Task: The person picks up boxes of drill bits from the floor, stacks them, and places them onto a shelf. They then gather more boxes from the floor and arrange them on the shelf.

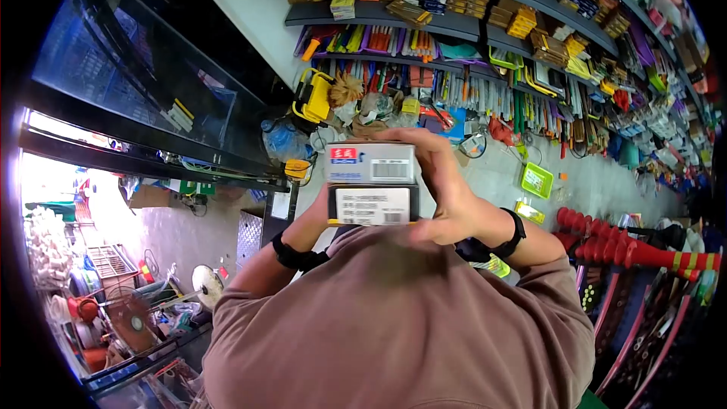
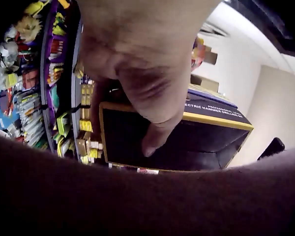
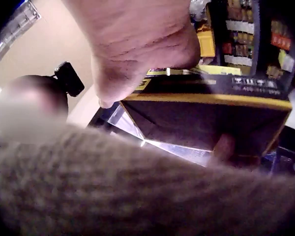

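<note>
A grey-blue box with a red logo [image 1: 370, 162] lies against a black box with a white label [image 1: 372, 206], both in front of the chest. My left hand [image 1: 309, 221] holds them from the left side, mostly hidden behind them. On the right, my right hand [image 1: 453, 191] curves its fingers round the far edge, with the thumb sticking out near the lower right corner. From the left wrist, the thumb of my left hand [image 2: 142, 73] presses on the dark face of the yellow-edged black box [image 2: 201, 142]. The right wrist view shows my right hand [image 3: 137, 44] at the black box's edge [image 3: 196, 98].
Shelves [image 1: 386, 15] with small boxes and packaged tools run along the far side and right. Bags and a yellow item [image 1: 314, 97] lie on the floor beyond the hands. A glass case [image 1: 136, 68] stands left, and red rolled goods [image 1: 628, 246] are at the right.
</note>
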`<state>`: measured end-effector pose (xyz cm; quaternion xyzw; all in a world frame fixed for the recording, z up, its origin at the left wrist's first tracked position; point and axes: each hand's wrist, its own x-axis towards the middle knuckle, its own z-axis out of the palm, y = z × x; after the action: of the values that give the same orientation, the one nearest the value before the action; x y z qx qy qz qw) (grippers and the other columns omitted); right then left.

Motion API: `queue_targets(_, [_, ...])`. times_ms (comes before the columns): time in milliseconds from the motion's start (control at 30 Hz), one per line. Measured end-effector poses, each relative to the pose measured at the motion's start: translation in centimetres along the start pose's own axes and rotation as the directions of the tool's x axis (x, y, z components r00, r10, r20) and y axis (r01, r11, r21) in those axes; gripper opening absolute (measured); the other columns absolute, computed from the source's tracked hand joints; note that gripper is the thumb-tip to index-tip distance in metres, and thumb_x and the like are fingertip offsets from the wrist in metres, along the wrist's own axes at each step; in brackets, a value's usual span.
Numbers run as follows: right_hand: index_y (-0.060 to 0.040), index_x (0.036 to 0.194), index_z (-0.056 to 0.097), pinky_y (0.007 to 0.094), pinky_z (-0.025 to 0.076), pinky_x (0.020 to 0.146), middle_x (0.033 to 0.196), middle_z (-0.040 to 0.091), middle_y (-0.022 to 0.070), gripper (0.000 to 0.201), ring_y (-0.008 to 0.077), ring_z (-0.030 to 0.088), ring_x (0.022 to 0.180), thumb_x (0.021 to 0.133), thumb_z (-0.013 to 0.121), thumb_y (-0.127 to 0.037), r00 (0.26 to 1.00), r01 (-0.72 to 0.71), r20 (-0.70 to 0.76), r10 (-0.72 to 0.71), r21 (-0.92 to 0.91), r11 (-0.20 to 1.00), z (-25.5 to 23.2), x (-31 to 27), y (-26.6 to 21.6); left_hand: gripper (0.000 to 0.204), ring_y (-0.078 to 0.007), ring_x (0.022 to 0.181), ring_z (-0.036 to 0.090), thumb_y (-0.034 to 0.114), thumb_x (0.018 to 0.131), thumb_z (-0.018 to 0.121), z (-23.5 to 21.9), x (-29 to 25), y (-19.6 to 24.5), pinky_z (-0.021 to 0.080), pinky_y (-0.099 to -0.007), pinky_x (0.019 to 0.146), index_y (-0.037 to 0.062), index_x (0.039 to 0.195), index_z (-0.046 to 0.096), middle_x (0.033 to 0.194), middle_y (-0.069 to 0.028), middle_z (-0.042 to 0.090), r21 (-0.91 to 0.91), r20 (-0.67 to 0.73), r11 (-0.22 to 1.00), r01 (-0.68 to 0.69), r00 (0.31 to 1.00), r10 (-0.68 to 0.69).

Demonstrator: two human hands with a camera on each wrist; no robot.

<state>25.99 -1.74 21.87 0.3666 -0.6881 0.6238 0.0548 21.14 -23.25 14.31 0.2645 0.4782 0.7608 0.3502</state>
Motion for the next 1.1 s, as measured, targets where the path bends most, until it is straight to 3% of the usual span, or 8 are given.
queue_targets(233, [0.0010,0.146,0.031,0.0467,0.032,0.113,0.146,0.040,0.0241,0.084,0.0353,0.042,0.137,0.096,0.053,-0.062,0.985,-0.129,0.118,0.129,-0.008,0.992,3.6,9.1,3.5,0.054,-0.0237,0.127,0.057,0.027,0.096,0.068,-6.7,-4.2,2.6,0.048,-0.0416,0.105,0.0090,0.143,0.050,0.139,-0.0111,0.058,0.079,-0.154,0.994,-0.075,0.984,0.086])
queue_targets(267, [0.0037,0.144,0.034,0.0435,0.033,0.113,0.143,0.044,0.0253,0.077,0.0373,0.044,0.135,0.099,0.050,-0.058,0.987,-0.145,0.079,0.141,0.054,0.988,4.3,10.4,3.8,0.053,-0.0268,0.126,0.058,0.043,0.104,0.045,-8.2,-3.9,3.1,0.048,-0.0432,0.106,0.0080,0.144,0.048,0.141,-0.0136,0.057,-0.547,-0.167,0.836,0.043,0.973,-0.160])
queue_targets(333, [0.0038,0.145,0.032,0.0438,0.033,0.113,0.143,0.043,0.0256,0.081,0.0380,0.043,0.136,0.100,0.046,-0.062,0.979,-0.191,0.068,0.192,-0.027,0.981,4.6,12.4,4.5,0.064,-0.0286,0.127,0.058,0.053,0.105,0.027,-10.6,-3.0,4.3,0.048,-0.0435,0.107,0.0067,0.145,0.046,0.142,-0.0155,0.055,-0.918,0.120,0.385,0.097,0.992,0.036])
queue_targets(467, [0.0015,0.152,0.025,0.0408,0.033,0.113,0.148,0.039,0.0227,0.096,0.0319,0.037,0.142,0.095,0.042,-0.073,0.881,-0.427,0.144,0.451,-0.169,0.888,5.3,14.9,6.0,0.051,-0.0265,0.125,0.059,0.038,0.108,0.037,-14.3,-4.1,5.3,0.050,-0.0412,0.105,0.0033,0.144,0.046,0.139,-0.0149,0.058,-0.633,-0.005,0.768,-0.100,0.992,0.126])
queue_targets(500, [0.0019,0.152,0.026,0.0404,0.034,0.112,0.146,0.042,0.0217,0.096,0.0306,0.039,0.140,0.095,0.042,-0.073,0.827,-0.521,0.207,0.523,-0.069,0.851,5.4,15.7,6.1,0.049,-0.0253,0.123,0.061,0.035,0.108,0.038,-15.1,-4.6,5.8,0.053,-0.0383,0.101,0.0028,0.143,0.046,0.138,-0.0148,0.059,-0.126,-0.161,0.984,-0.128,0.981,0.107])
queue_targets(533, [0.0024,0.152,0.026,0.0400,0.035,0.111,0.144,0.044,0.0207,0.095,0.0293,0.041,0.138,0.095,0.042,-0.073,0.764,-0.611,0.279,0.581,0.026,0.791,5.5,16.4,6.5,0.047,-0.0243,0.120,0.062,0.031,0.105,0.049,-15.8,-4.6,6.4,0.054,-0.0361,0.100,0.0024,0.142,0.047,0.134,-0.0157,0.060,-0.654,-0.089,0.752,-0.076,0.996,0.023])
queue_targets(933, [0.0054,0.151,0.030,0.0398,0.041,0.108,0.139,0.051,0.0267,0.104,0.0333,0.049,0.133,0.090,0.047,-0.078,0.718,-0.643,0.353,0.599,0.007,0.766,7.4,22.1,11.0,0.106,-0.0246,0.130,0.054,0.016,0.080,0.085,-24.4,-6.6,3.5,0.048,-0.0423,0.107,0.0116,0.157,0.013,0.145,-0.0143,0.050,-0.448,-0.351,0.877,-0.173,0.936,0.005])
queue_targets(1100, [-0.0013,0.142,0.045,0.0358,0.036,0.108,0.138,0.049,0.0091,0.075,0.0204,0.045,0.132,0.101,0.042,-0.064,0.681,-0.686,0.393,0.618,0.050,0.726,7.1,24.5,11.8,0.115,-0.0207,0.125,0.057,0.019,0.071,0.092,-28.5,-5.6,1.9,0.047,-0.0380,0.106,0.0097,0.157,0.016,0.141,-0.0133,0.052,-0.388,-0.427,0.921,0.042,0.877,-0.220])
